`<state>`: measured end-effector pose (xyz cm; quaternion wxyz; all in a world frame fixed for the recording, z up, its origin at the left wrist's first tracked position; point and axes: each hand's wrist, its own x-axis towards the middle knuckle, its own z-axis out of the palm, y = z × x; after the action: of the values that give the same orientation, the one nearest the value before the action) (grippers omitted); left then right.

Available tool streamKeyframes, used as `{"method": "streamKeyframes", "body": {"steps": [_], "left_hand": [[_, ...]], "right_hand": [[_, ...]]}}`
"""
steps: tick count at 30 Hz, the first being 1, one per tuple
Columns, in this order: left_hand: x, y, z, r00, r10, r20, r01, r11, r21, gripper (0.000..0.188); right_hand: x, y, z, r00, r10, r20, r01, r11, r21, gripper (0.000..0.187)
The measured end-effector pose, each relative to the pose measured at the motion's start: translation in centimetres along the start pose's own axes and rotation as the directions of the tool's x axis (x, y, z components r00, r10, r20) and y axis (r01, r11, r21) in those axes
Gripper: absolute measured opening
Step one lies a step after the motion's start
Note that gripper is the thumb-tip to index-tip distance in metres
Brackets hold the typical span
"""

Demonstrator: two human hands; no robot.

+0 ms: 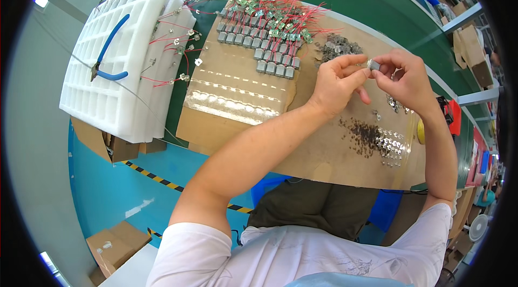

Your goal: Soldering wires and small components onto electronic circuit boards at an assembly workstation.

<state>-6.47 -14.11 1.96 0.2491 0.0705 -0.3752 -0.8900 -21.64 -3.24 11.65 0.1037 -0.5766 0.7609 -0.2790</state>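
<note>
Over the right half of the cardboard-covered bench, my two hands meet at a small silvery metal part (373, 64). My left hand (339, 79) pinches its left side between thumb and forefinger, with one lower finger standing apart. From the other side, my right hand (403, 72) grips it with thumb and curled fingers. The fingertips cover much of the part, so its details are hidden. Left of my hands stand rows of small grey metal motor-like blocks (253, 41) with red wires (302, 14) and green tops. A heap of small metal pieces (340, 45) lies just beyond my left hand.
Tiny dark brown parts (364, 134) and shiny metal pieces (392, 144) are spread nearer me. White foam trays (116, 55) stand at the left, with blue-handled pliers (110, 52) against them. A yellow roll (421, 130) and a red object (454, 117) sit beside my right forearm.
</note>
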Motion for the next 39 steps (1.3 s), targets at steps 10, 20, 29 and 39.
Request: {"method": "streamKeyframes", "body": {"steps": [10, 20, 29, 39], "left_hand": [[-1.0, 0.4, 0.9, 0.98, -0.147, 0.136, 0.114, 0.967, 0.228, 0.022], [-3.8, -0.3, 1.2, 0.88, 0.068, 0.47, -0.357, 0.747, 0.561, 0.006], [-3.1, 0.1, 1.4, 0.835, 0.2, 0.512, -0.476, 0.729, 0.492, 0.014], [-3.5, -1.7, 0.0, 0.844, 0.194, 0.5, -0.397, 0.852, 0.341, 0.012]], "right_hand": [[11.2, 7.0, -5.7, 0.977, 0.182, -0.114, -0.159, 0.969, 0.19, 0.038], [30.2, 20.6, -4.6, 0.803, 0.495, -0.332, -0.308, 0.822, 0.479, 0.021], [39.6, 30.3, -0.7, 0.664, 0.662, -0.349, -0.279, 0.652, 0.705, 0.016], [42.1, 36.6, 0.1, 0.713, 0.62, -0.327, -0.113, 0.562, 0.819, 0.047]]}}
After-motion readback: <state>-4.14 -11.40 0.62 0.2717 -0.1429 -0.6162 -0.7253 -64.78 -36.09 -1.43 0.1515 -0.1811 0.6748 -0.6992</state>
